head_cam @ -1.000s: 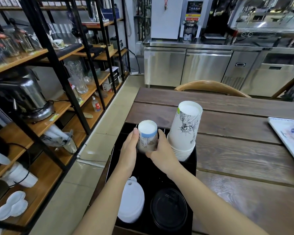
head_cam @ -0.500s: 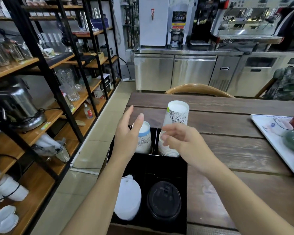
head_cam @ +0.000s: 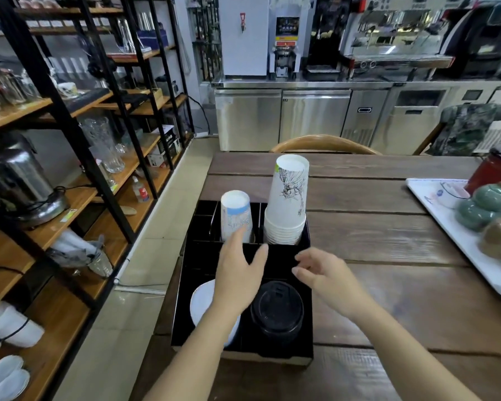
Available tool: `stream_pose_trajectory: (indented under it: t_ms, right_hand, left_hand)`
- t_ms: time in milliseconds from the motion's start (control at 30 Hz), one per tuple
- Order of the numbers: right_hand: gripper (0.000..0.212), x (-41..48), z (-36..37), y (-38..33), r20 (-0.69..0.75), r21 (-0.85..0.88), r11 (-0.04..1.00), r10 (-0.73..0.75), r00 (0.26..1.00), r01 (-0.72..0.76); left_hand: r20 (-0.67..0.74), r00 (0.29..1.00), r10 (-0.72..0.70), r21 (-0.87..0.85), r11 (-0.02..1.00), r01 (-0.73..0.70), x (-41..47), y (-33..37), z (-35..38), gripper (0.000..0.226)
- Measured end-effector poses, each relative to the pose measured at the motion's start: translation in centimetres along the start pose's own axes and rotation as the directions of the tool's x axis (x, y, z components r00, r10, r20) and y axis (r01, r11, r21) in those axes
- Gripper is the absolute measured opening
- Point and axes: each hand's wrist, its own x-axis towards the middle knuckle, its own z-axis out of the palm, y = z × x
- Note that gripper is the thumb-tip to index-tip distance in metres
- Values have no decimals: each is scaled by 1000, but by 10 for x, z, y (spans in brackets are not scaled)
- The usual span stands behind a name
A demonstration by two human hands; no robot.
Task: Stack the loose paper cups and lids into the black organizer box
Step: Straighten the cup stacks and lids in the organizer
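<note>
The black organizer box (head_cam: pixel 284 350) sits at the table's left edge. In its far row stand an upside-down blue-banded paper cup (head_cam: pixel 235 215) and, to its right, a tall stack of white printed cups (head_cam: pixel 287 204). Near compartments hold white lids (head_cam: pixel 203 302) and black lids (head_cam: pixel 277 309). My left hand (head_cam: pixel 237 273) hovers over the box middle, fingers spread, just in front of the blue-banded cup and partly hiding the white lids. My right hand (head_cam: pixel 326 277) floats at the box's right side, fingers loosely apart, holding nothing.
A white tray (head_cam: pixel 449 227) with green and brown lidded pots and a red canister (head_cam: pixel 493 169) lies at the table's right. A wooden chair back (head_cam: pixel 324 141) stands beyond the table. Black-framed shelves (head_cam: pixel 78 157) with glassware line the left.
Both hands let go of the blue-banded cup, which now stands in the box's far row. The hands have drawn back toward me and lowered over the box.
</note>
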Motion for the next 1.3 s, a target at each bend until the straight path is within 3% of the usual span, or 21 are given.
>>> stream_pose_trajectory:
  t_ms: [133,267,500,667,900,1033,1300]
  right_hand:
    - [47,-13,25,27,22,-69,985,163,986,-161]
    - [49,-20,41,41,61,-113,968,231,971,-223]
    - [33,-25,44,42,-7,-81,972,220,976,-219]
    - [24,-20,45,36,-26,-202,955,218,976,-218]
    - [29,-6,52,21,-34,-327,920,214,976,-214]
    - [27,-8,56,25,-31,-295,942,159,987,-161]
    - [27,-15,52,40,-41,-291,950,110,993,-117]
  left_hand:
    - [172,970,-173,211,968,136,-31,-31,13,60]
    - [159,966,-202,352,926,136,-43,-35,15,53]
    - [252,956,-151,300,951,71,-49,-35,17,39]
    - [258,959,-117,255,966,49,-47,-36,24,39]
    - [252,947,-200,261,956,133,-39,-42,27,37]
    - [210,954,-213,253,955,157,-46,-44,27,31]
    - [197,973,-120,334,941,48,-57,-44,30,34]
